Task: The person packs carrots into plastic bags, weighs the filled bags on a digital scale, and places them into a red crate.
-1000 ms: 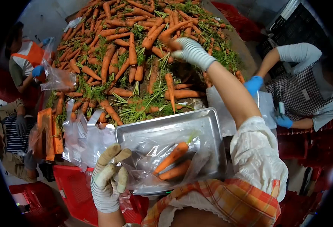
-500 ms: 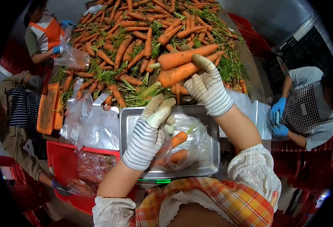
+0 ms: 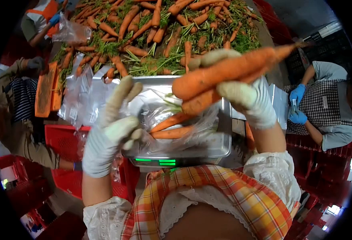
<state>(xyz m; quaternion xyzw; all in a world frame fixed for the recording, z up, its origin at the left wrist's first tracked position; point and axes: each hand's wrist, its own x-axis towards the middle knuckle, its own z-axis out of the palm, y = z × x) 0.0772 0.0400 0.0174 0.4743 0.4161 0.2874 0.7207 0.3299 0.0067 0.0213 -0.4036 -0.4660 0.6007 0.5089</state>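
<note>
My right hand [image 3: 246,96], in a pale striped glove, grips two carrots [image 3: 222,76] together above the right side of a metal tray [image 3: 226,140]. Their thick ends point left and their thin tips point up to the right. My left hand [image 3: 114,120], also gloved, is at the tray's left edge with thumb and fingers apart and nothing between them. In the tray lies a clear plastic bag [image 3: 204,125] with carrots [image 3: 174,132] in it. Green digits glow on the scale display [image 3: 167,162] below the tray.
A large pile of carrots [image 3: 132,24] with green tops covers the table beyond. Flat plastic bags [image 3: 78,100] lie left of the tray. A red crate [image 3: 66,148] stands lower left. Co-workers are on both sides; one in blue gloves [image 3: 297,102] is at right.
My right hand has brought the carrots closer and to the right. My left hand has moved left, its fingers spreading. The view has tilted downward.
</note>
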